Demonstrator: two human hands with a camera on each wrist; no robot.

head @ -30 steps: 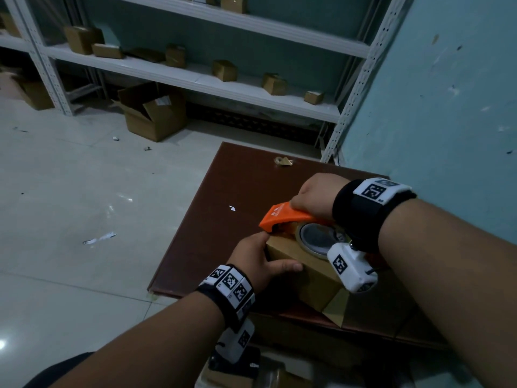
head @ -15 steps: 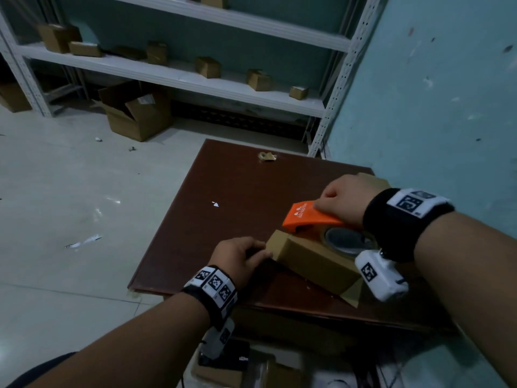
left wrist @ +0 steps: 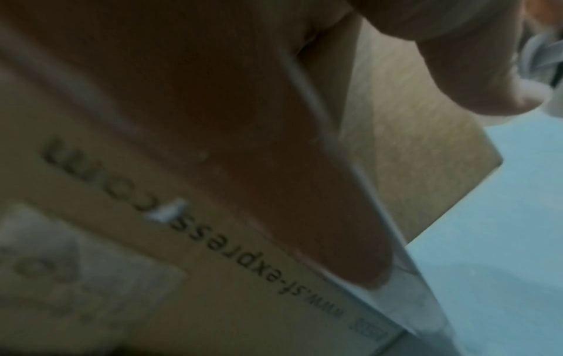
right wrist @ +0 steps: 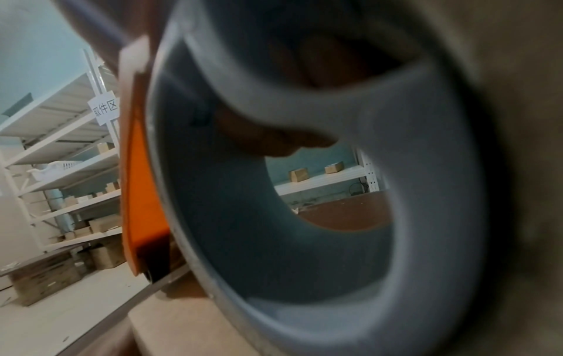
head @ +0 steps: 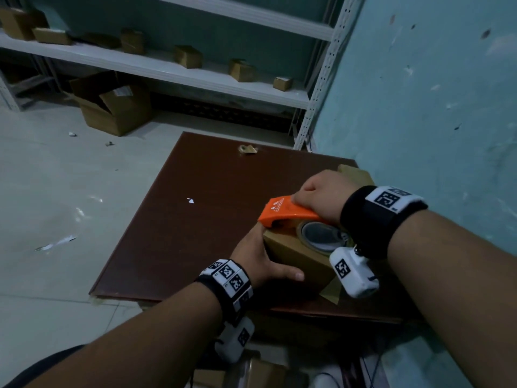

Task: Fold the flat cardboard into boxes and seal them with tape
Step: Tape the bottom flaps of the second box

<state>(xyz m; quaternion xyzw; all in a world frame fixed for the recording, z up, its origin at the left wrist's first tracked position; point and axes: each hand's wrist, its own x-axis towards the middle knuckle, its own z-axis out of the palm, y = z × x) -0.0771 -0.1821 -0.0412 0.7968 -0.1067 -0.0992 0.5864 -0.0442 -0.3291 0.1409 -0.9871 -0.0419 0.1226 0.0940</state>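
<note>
Overhead, small boxes [head: 188,56] on shelf [head: 156,69]

1. The box [head: 296,254] is small, brown cardboard, folded up, and sits on the bench [head: 179,233] near its front right edge, with "www.sf-express.com" printed along one side.
2. The tape dispenser [head: 285,212] is orange and carries a roll of tan tape [head: 319,238]; it rests on top of the box.
3. A tape tail [head: 331,294] hangs off the box's near corner.
</note>
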